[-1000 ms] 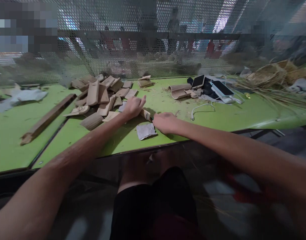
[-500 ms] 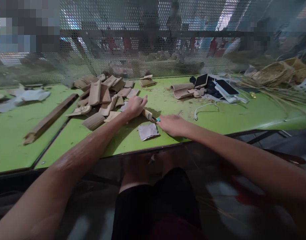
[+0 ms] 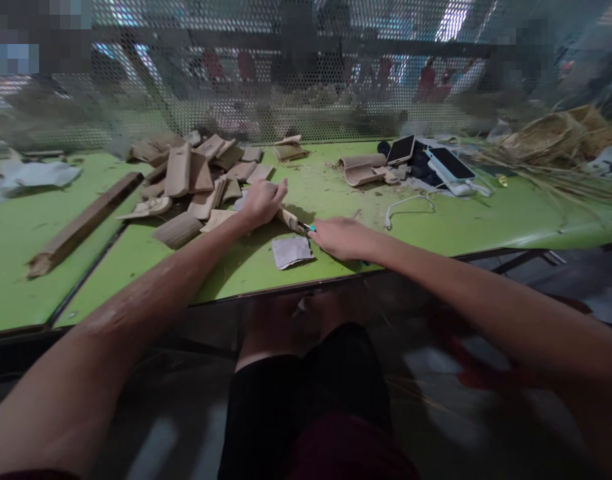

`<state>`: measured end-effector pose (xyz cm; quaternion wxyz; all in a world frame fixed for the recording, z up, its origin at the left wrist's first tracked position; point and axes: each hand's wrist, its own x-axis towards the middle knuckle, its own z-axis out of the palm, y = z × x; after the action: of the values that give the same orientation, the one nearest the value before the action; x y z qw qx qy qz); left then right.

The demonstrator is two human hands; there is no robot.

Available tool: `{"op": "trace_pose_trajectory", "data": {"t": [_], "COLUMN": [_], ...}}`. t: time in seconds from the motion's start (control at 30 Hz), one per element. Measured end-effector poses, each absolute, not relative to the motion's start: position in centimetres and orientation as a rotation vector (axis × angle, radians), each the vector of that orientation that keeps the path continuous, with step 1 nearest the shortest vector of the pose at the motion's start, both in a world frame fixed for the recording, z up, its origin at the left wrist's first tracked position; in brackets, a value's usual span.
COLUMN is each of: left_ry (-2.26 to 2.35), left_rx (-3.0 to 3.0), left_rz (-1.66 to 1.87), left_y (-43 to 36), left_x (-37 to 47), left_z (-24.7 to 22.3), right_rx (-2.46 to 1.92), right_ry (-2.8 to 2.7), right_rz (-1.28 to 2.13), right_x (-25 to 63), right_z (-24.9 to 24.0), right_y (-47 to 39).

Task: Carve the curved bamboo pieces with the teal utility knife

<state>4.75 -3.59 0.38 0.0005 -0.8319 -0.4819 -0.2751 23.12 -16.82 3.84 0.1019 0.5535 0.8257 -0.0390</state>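
Tool (image 3: pixel 312 228) (teal-handled) in right hand (image 3: pixel 342 238)

The right hand (image 3: pixel 342 238) now sits slightly farther from the wooden piece (image 3: pixel 288 219), baring more of the tool's green part (image 3: pixel 313 228). The view dips: the surface (image 3: pixel 331 187) appears higher, more dark red cloth (image 3: pixel 343 447) below.

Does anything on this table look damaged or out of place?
Two things: the white cable has a loose end, plugged into nothing, on the green tabletop, and the long wooden bar at left has a ragged near end, as if broken. Nothing else stands out.
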Motion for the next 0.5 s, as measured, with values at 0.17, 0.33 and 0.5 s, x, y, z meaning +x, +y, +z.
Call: {"op": "trace_pose_trajectory", "data": {"t": [0.17,0.33,0.5], "left_ry": [-1.533,-1.557,-1.53], "left_rx": [-2.576,-2.553,-2.576], "left_rz": [-0.868,-0.906,-0.931], "left_y": [-2.7,-2.0,-2.2], "left_x": [4.8,5.2,5.0], "left_z": [-0.3,-0.6,-0.6], "right_rx": [1.637,1.555,1.388], "right_ry": [2.413,2.407,2.397], "right_rz": [-0.087,-0.067,0.014], "right_x": [22.6,22.2,21.6], "right_z": [4.0,4.5,5.1], "right_y": [-16.7,-16.6,-16.6]}}
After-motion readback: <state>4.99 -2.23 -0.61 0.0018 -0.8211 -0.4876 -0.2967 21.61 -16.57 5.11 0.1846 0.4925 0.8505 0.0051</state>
